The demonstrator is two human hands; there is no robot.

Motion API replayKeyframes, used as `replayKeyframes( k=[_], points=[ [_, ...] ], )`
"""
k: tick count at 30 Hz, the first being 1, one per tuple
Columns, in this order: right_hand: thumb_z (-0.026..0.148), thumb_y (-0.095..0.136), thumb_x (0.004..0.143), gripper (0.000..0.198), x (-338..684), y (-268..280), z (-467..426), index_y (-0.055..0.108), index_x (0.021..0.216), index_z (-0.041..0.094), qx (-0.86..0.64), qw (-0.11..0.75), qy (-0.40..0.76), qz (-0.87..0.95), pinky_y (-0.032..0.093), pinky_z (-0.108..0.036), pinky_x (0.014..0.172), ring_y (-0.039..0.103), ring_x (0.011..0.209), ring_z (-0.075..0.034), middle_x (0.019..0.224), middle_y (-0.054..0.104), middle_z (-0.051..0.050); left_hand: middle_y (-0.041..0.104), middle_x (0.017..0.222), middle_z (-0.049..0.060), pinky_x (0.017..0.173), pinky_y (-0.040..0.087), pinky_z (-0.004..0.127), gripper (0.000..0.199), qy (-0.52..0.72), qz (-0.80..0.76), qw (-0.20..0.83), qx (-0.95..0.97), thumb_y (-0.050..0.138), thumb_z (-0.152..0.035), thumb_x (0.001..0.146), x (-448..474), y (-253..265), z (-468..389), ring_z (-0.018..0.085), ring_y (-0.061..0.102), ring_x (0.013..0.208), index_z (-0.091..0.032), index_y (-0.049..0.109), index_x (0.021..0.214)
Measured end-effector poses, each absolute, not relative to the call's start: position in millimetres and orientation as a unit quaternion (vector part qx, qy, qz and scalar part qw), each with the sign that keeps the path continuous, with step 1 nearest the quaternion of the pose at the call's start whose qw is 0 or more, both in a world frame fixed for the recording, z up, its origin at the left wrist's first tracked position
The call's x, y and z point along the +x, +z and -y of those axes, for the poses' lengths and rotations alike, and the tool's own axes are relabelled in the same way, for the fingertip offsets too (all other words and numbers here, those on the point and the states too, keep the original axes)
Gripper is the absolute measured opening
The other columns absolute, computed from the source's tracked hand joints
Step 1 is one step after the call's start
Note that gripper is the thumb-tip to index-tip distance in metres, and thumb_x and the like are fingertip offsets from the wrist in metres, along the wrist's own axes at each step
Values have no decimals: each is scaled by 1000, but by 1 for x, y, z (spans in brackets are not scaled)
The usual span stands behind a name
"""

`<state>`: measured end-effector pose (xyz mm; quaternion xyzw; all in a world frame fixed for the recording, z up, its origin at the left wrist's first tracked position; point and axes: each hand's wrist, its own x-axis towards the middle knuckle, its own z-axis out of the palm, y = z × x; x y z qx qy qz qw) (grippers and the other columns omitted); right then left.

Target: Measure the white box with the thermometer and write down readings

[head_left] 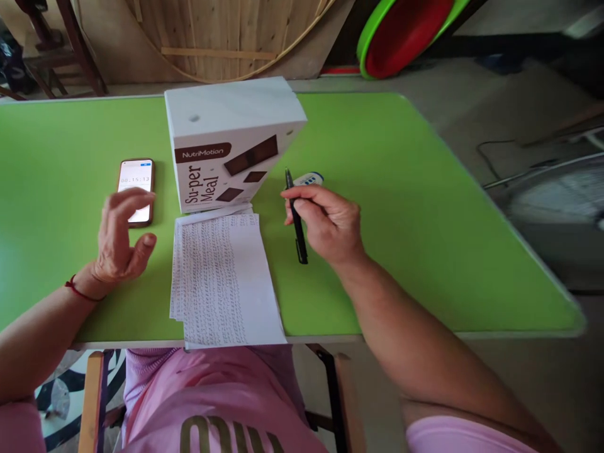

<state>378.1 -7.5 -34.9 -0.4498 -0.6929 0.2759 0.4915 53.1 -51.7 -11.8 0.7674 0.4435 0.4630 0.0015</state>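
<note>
Between the thumb and fingers of my right hand (330,223) is a black pen (297,229), its tip pointing away from me and its clip end towards me. My left hand (121,236) is raised with fingers curved and thumb apart, holding nothing. It partly covers a phone (136,173) whose lit screen shows a running-time display. Sheets of paper (221,283) filled with rows of small handwriting lie between my hands, the top one reaching the table's near edge. Its right-hand strip is blank. A small white and blue object (309,178) lies behind my right hand, partly hidden.
A white NutriMotion box (236,145) stands upright just behind the papers on the green table (401,251). Beyond the far edge are a round wooden board (236,31), green and red basins (401,38) and a dark wooden chair (66,56). A fan-like wire guard (557,189) is at the right.
</note>
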Motion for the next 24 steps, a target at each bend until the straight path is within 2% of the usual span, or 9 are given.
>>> replayKeyframes(
  k=[2, 4, 8, 11, 13, 15, 18, 21, 24],
  points=[
    [25, 51, 84, 17, 376, -35, 8, 68, 85, 25, -427, 529, 332, 654, 49, -30, 60, 55, 55, -11, 67, 59, 3, 62, 115, 12, 93, 47, 44, 41, 383, -352, -23, 854, 43, -45, 95, 65, -6, 58, 26, 57, 110, -20, 51, 126],
    [26, 51, 82, 17, 374, -37, 7, 67, 87, 24, -415, 551, 380, 616, 50, -30, 60, 55, 57, -11, 70, 59, 2, 63, 118, 14, 95, 47, 45, 39, 295, -291, -17, 910, 44, -38, 96, 78, 0, 63, 27, 56, 114, -17, 49, 129],
    [38, 64, 74, 28, 370, -38, 7, 59, 100, 27, -383, 572, 431, 583, 54, -32, 67, 58, 69, -14, 81, 58, 1, 60, 131, 16, 105, 41, 46, 45, 155, -244, 31, 957, 40, -43, 99, 109, 1, 74, 29, 51, 126, -11, 51, 129],
    [45, 72, 70, 37, 363, -34, 12, 50, 95, 30, -373, 595, 423, 573, 55, -32, 71, 55, 72, -14, 81, 51, 3, 49, 142, 22, 112, 32, 52, 64, 66, -218, 54, 972, 39, -55, 96, 132, -5, 79, 34, 42, 135, -5, 47, 136],
    [51, 68, 74, 35, 358, -32, 17, 45, 91, 30, -365, 608, 425, 563, 54, -31, 68, 52, 66, -12, 76, 45, 5, 40, 148, 25, 114, 25, 56, 80, 16, -222, 64, 973, 47, -64, 88, 144, -8, 80, 38, 34, 140, -4, 42, 141],
    [57, 58, 82, 31, 354, -33, 22, 44, 86, 29, -352, 611, 438, 558, 52, -29, 62, 48, 58, -11, 70, 41, 6, 37, 149, 26, 115, 22, 58, 89, -14, -241, 62, 968, 56, -69, 80, 155, -8, 79, 39, 31, 141, -5, 42, 141],
    [58, 47, 87, 31, 350, -40, 26, 53, 86, 27, -359, 600, 442, 562, 49, -29, 59, 48, 56, -11, 65, 45, 5, 38, 150, 24, 115, 21, 58, 88, -29, -271, 55, 961, 61, -69, 76, 162, -8, 77, 39, 31, 141, -8, 45, 138],
    [52, 47, 89, 32, 347, -48, 26, 62, 97, 25, -390, 564, 444, 577, 51, -33, 67, 56, 63, -14, 65, 53, 3, 36, 151, 23, 115, 22, 57, 87, -12, -273, 61, 960, 59, -69, 77, 161, -12, 76, 39, 30, 141, -9, 45, 139],
    [40, 51, 88, 23, 345, -51, 24, 67, 93, 24, -420, 512, 442, 605, 51, -32, 68, 59, 65, -14, 67, 60, 2, 38, 149, 24, 114, 24, 58, 89, 27, -268, 70, 961, 56, -71, 78, 157, -21, 74, 42, 31, 139, -8, 45, 139]
  ],
)
